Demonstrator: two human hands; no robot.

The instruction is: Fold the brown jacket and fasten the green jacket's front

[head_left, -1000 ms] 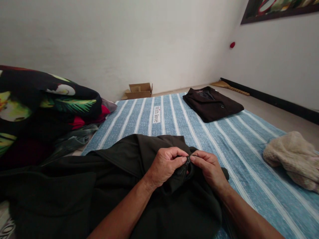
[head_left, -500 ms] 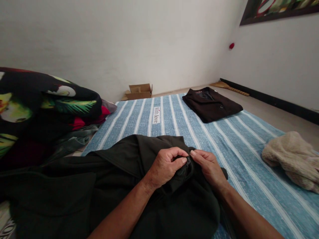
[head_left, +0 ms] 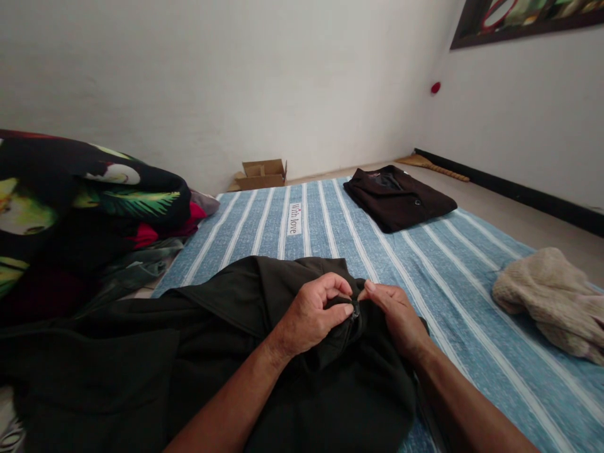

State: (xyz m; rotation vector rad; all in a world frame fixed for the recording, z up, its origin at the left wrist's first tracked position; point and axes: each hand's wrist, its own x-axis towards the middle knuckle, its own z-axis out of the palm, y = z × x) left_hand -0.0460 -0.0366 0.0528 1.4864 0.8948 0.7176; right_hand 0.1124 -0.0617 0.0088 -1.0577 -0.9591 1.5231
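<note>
A dark, nearly black jacket [head_left: 221,352] lies spread across the front of the blue striped sheet [head_left: 236,242]. My left hand [head_left: 309,314] pinches the jacket's edge between thumb and fingers, beside what looks like a zipper [head_left: 355,309]. Just to its right, my right hand [head_left: 396,314] pinches the same edge with thumb and forefinger. The two sets of fingertips are close together but apart. Folds of cloth hide part of the zipper and the lower fingers.
A folded dark brown garment [head_left: 401,198] lies at the far right of the sheet. A beige knit item [head_left: 552,302] is at the right. Piled clothes and a patterned blanket [head_left: 94,182] are on the left. A cardboard box [head_left: 262,174] stands by the wall.
My left fingers have loosened and lifted slightly, showing more of the zipper end. My right hand has shifted a little. The jacket stays in place.
</note>
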